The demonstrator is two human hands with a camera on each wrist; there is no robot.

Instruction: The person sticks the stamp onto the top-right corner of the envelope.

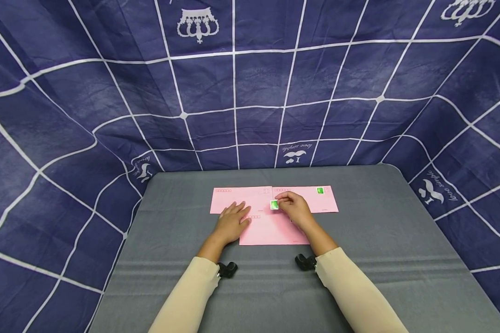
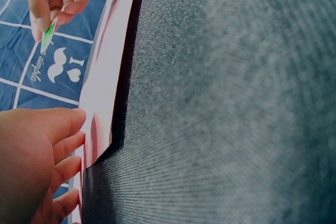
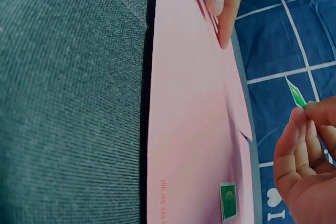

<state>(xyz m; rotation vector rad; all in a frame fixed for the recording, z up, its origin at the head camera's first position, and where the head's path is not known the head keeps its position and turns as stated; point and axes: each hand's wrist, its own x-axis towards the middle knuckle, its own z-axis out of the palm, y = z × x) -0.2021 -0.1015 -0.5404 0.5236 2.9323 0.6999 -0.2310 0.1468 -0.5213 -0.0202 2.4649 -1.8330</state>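
Observation:
Between its thumb and fingertips my right hand pinches a small green postage stamp. The stamp is held above the pink envelopes; in the right wrist view it is tilted and clear of the paper. My left hand rests with spread fingers on the back-left envelope and the left end of the front envelope. To the right lies the back-right envelope, bearing a green stamp. Another green stamp is on the front envelope, mostly hidden by my right arm in the head view.
A grey cloth covers the table around the envelopes. Blue curtain with white lines stands at the back and both sides. Black wrist devices sit below both cuffs.

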